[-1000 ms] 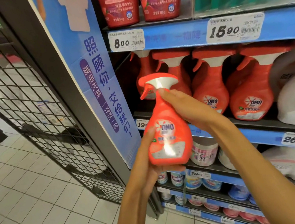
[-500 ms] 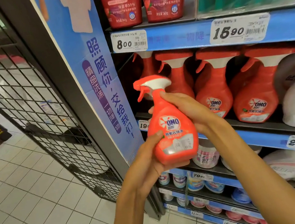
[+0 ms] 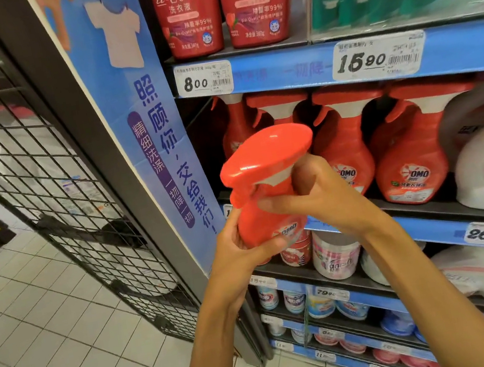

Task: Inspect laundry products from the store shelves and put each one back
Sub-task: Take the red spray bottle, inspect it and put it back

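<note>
Head view: the left hand (image 3: 240, 257) grips the body of a red plastic trigger spray bottle (image 3: 264, 198), the right hand (image 3: 317, 199) its neck, tipped toward the camera. Inspection looks underway; return to the blue-edged shelf (image 3: 432, 215) beside matching red bottles (image 3: 402, 156) remains.

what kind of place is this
Most likely the laundry aisle of a supermarket. Blue shelf edges carry printed price tags, rows of identical red spray bottles stand on the shelf, and both hands hold one spray bottle taken out in front of it.
</note>
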Motion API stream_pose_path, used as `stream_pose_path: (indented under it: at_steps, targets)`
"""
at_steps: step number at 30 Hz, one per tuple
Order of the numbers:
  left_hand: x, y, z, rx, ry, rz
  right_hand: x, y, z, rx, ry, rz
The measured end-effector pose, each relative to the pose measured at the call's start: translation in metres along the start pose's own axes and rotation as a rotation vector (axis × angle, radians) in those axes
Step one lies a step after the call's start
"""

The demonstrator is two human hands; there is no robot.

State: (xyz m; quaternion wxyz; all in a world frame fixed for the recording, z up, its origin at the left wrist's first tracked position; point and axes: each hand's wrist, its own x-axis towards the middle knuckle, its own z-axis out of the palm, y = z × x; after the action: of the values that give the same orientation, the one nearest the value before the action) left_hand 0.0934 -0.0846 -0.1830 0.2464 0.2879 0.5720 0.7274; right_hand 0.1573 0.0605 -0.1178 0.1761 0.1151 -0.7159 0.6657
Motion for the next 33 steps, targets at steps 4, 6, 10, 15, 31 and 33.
stream_pose_path:
  at_steps: [4, 6, 10, 15, 31, 33]
  targets:
    - [0.000, -0.003, 0.002, 0.019, 0.013, 0.067, -0.004, 0.000, 0.002, -0.027, 0.024, -0.005]
    - [0.001, -0.005, 0.004, 0.030, 0.036, 0.087, -0.001, 0.004, 0.007, -0.050, 0.134, -0.031]
    - [0.001, -0.008, 0.008, 0.040, 0.121, 0.039, 0.007, 0.012, 0.017, 0.008, 0.443, -0.062]
    - [0.000, -0.011, -0.003, -0.225, 0.000, -0.111, 0.006, 0.013, 0.007, 0.128, 0.291, -0.026]
    - [0.004, -0.011, 0.011, -0.164, 0.076, -0.157, 0.020, 0.030, -0.003, 0.058, 0.381, 0.172]
    - [0.003, -0.012, 0.007, -0.183, -0.002, -0.168, 0.022, 0.029, -0.011, 0.194, 0.318, 0.169]
